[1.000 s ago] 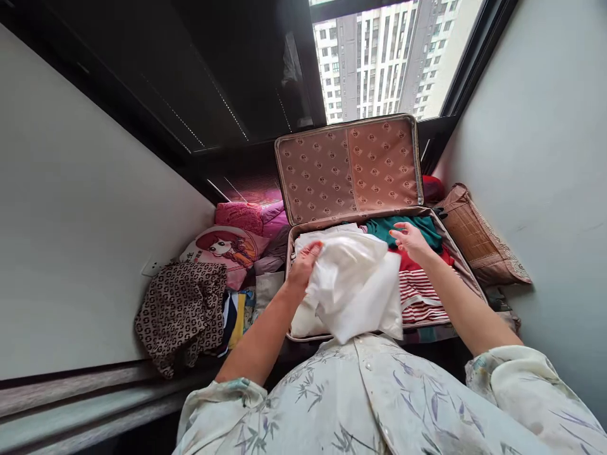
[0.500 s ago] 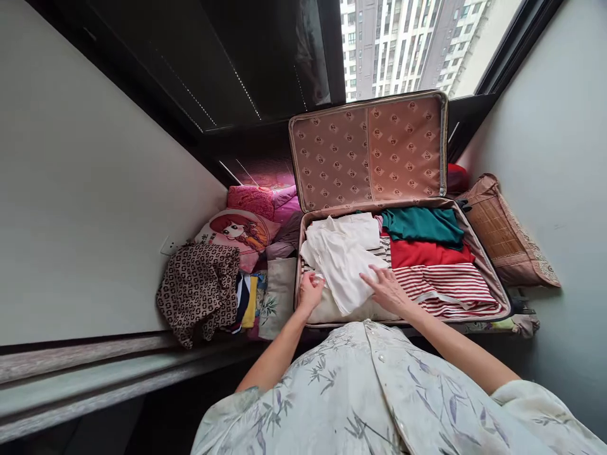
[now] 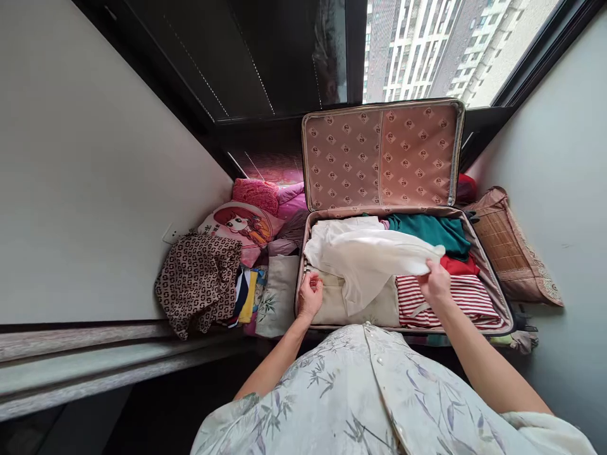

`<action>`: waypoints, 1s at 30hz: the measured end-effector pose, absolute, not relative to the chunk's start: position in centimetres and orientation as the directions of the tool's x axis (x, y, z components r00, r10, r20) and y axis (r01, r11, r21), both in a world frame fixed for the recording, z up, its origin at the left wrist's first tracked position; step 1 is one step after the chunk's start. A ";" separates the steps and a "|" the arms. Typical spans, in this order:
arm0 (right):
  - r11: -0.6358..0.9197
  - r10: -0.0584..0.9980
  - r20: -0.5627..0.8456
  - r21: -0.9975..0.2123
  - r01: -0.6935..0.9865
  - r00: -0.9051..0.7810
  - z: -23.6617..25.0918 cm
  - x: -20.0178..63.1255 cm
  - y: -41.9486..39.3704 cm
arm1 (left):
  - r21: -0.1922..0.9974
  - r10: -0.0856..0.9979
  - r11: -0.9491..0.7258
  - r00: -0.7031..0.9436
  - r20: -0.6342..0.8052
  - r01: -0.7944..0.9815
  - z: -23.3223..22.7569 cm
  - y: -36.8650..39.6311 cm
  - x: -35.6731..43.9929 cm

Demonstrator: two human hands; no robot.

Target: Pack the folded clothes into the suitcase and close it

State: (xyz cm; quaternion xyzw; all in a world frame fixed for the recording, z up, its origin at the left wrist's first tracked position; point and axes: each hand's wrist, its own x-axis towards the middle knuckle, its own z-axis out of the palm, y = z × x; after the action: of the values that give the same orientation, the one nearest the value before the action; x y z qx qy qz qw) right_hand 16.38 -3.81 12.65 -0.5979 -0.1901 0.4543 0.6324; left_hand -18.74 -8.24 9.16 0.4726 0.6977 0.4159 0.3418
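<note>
Right hand (image 3: 435, 284) had pinched the white garment (image 3: 374, 256) and dragged it right across the open suitcase (image 3: 493, 281), over the red striped top (image 3: 455, 297); a moment earlier it lay flat. Left hand (image 3: 310, 296) was closed at its near-left edge. Fold in progress.

Soft daylight from the window (image 3: 455, 50) — sharp centre, dim lower left, wide-angle bending at edges
</note>
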 end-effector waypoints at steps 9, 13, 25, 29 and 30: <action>-0.442 0.648 -0.186 -0.882 0.165 0.739 7.4 25.5 -8.9 | 0.851 0.966 0.131 -0.258 0.005 0.508 8.0 -6.6 -15.6; -0.217 0.874 0.166 -0.707 0.673 0.456 8.4 24.6 -4.8 | 0.747 0.972 0.081 -0.219 0.088 0.660 9.5 -0.7 -13.9; 0.064 0.994 -0.046 -0.485 0.872 -0.099 10.5 21.4 7.9 | 0.845 0.802 -0.300 0.597 -0.028 0.443 18.9 -3.0 -7.5; 0.267 0.911 -0.072 -0.646 0.715 -0.406 12.5 22.5 6.4 | 0.840 0.693 -0.365 0.719 -0.042 0.401 22.5 -9.7 -9.3; 0.285 0.889 -0.067 -0.693 0.662 -0.453 13.4 23.0 5.8 | 0.829 0.729 -0.343 0.682 -0.062 0.442 23.1 -10.4 -10.3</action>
State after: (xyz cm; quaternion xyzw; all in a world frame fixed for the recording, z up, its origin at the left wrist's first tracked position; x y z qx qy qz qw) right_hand 23.04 5.85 13.40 -0.4948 -0.7837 0.3355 0.1688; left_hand -10.26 -10.39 23.06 0.8034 0.3644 0.1618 0.4423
